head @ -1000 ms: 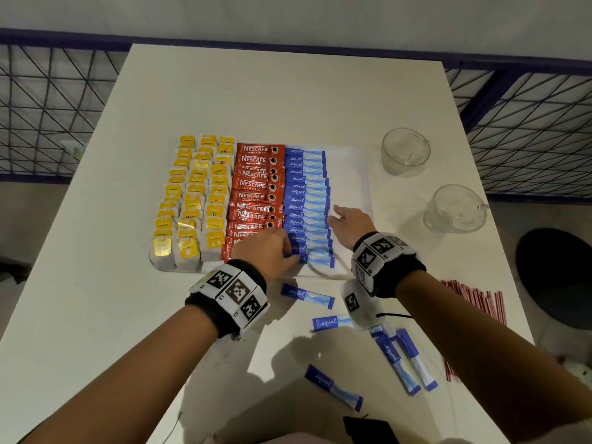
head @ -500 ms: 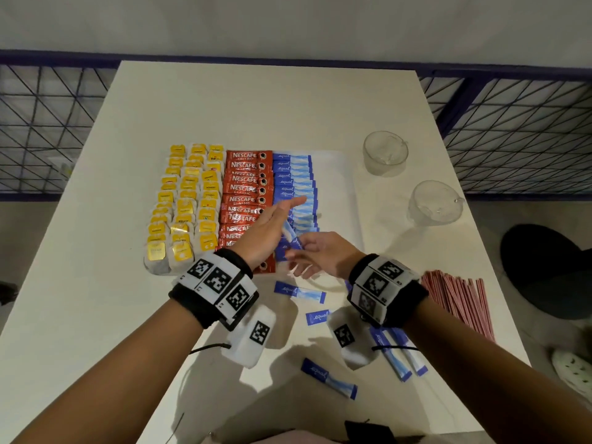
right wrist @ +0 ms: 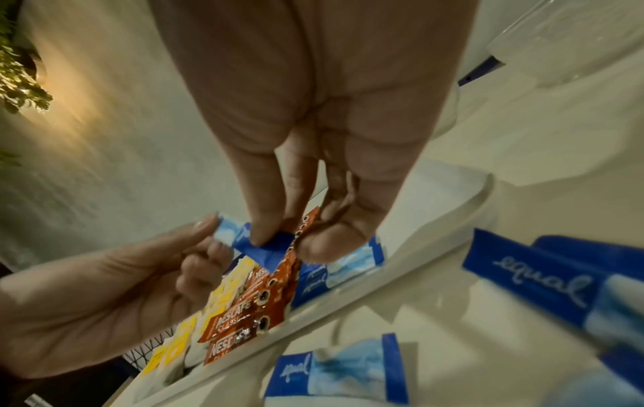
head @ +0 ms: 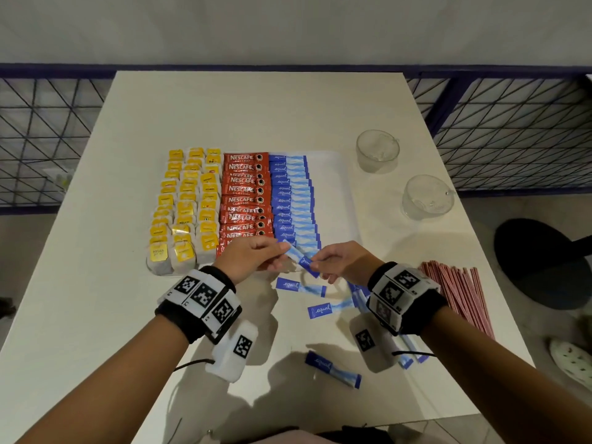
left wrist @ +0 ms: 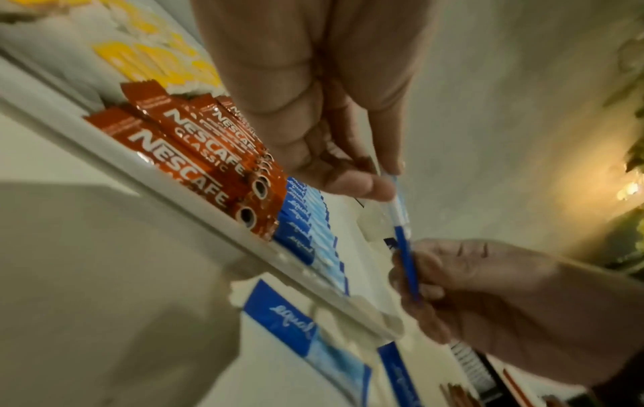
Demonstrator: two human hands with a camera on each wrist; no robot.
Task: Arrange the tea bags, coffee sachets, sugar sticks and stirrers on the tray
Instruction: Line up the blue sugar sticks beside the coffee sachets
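A white tray [head: 333,174] holds rows of yellow tea bags [head: 189,203], red coffee sachets [head: 245,200] and blue sugar sticks [head: 293,200]. Just above the tray's near edge both hands hold one blue sugar stick [head: 299,256] [left wrist: 402,236] [right wrist: 265,249]. My left hand [head: 256,256] pinches its pale end between thumb and fingers. My right hand [head: 339,262] pinches its dark blue end. Loose sugar sticks [head: 301,286] [head: 333,368] lie on the table in front of the tray. A bundle of red stirrers [head: 458,293] lies at the right.
Two clear glass cups [head: 378,150] [head: 427,197] stand right of the tray. The white table [head: 256,107] ends near the stirrers on the right; a dark wire fence runs behind it. A black round base [head: 544,261] sits on the floor at right.
Both hands lifted off the tray's sugar row and drew back to its near edge. The left hand took a stick, and now the right hand pinches its other end.
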